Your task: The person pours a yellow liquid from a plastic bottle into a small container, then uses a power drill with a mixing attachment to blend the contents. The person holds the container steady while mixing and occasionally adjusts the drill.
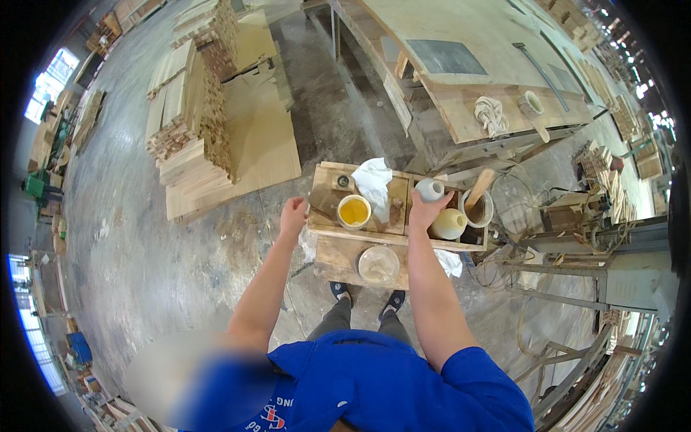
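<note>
My right hand [426, 210] is wrapped around a whitish-grey plastic bottle [430, 189] in the right compartment of a wooden tray box [367, 235]. Beside it stand a cream-coloured bottle [449, 225] and a tub [487, 213] with a wooden-handled tool [478, 189] leaning in it. At the box's left edge, my left hand [294, 214] is closed, its fingertips by a flat brownish blade-like piece [324, 201]; whether it grips this is unclear. A white cup of yellow paste [354, 211], a small dark jar [343, 181] and a crumpled white cloth [373, 180] sit on the box's left part.
A pale round tub [378, 266] sits on the box's lower shelf, close to my feet. Stacked wooden strips [191, 115] stand at the far left. A big worktable [461, 137] at the far right bears a rag [491, 115] and a cup [531, 105]. Metal framing [568, 273] stands at right.
</note>
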Motion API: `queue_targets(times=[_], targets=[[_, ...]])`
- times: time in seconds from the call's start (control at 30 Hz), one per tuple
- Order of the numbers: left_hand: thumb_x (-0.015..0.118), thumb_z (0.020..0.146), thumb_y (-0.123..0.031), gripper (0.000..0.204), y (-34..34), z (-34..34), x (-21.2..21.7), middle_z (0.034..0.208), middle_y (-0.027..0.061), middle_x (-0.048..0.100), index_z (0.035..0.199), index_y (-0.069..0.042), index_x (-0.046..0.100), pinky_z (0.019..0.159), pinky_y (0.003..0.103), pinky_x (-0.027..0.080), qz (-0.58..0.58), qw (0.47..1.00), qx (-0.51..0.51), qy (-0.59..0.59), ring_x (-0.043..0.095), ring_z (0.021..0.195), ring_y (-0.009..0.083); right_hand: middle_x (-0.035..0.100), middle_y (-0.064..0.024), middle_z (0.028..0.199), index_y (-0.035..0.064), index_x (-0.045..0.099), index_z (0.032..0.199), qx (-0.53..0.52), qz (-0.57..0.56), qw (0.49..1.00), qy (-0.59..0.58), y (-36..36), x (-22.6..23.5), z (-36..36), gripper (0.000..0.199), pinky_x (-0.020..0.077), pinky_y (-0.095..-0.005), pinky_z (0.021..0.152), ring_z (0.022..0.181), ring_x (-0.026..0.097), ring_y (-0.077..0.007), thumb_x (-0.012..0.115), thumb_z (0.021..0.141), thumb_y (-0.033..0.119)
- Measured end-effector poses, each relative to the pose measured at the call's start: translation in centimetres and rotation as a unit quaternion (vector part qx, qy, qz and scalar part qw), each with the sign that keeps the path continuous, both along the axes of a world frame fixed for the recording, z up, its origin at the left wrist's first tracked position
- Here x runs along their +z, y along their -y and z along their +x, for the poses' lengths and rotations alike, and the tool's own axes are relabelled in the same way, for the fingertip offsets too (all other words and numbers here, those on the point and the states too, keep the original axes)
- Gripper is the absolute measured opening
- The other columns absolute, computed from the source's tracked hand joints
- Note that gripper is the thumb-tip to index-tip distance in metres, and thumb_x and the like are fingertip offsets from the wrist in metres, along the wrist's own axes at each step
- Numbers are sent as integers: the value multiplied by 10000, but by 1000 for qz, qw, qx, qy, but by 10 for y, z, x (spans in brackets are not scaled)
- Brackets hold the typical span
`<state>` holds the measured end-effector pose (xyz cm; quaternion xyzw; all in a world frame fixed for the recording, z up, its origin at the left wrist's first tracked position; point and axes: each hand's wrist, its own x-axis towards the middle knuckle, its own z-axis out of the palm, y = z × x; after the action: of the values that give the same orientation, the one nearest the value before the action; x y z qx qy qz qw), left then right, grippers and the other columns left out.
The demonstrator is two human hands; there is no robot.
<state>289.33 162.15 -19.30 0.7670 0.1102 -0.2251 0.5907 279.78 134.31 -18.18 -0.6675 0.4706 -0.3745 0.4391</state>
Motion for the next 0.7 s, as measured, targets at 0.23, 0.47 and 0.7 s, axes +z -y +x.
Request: queue_targets(times=[0.23,0.47,0.7], targets=[[663,770,-198,345,15,22,-13,916,69,587,1038,-25,529,680,284,454,94,990,-81,68,543,773,136,368,-208,1301,22,247,1353,33,-76,993,-79,-12,35,-5,890,334,-382,981,1182,396,-323,740,626,162],[631,807,-198,276,46,-3,17,886,50,584,1021,-83,500,645,313,493,-246,965,-5,-92,570,773,145,359,-142,1317,30,160,1389,119,-114,979,118,17,150,-48,950,374,-334,954,1155,416,-233,724,625,22],[484,903,-217,241,56,-24,11,931,43,577,1118,-114,446,629,360,534,-318,924,-20,-213,600,738,164,434,-156,1227,15,275,1311,97,-39,946,308,6,235,-52,756,406,-368,921,1107,470,-246,669,666,24]])
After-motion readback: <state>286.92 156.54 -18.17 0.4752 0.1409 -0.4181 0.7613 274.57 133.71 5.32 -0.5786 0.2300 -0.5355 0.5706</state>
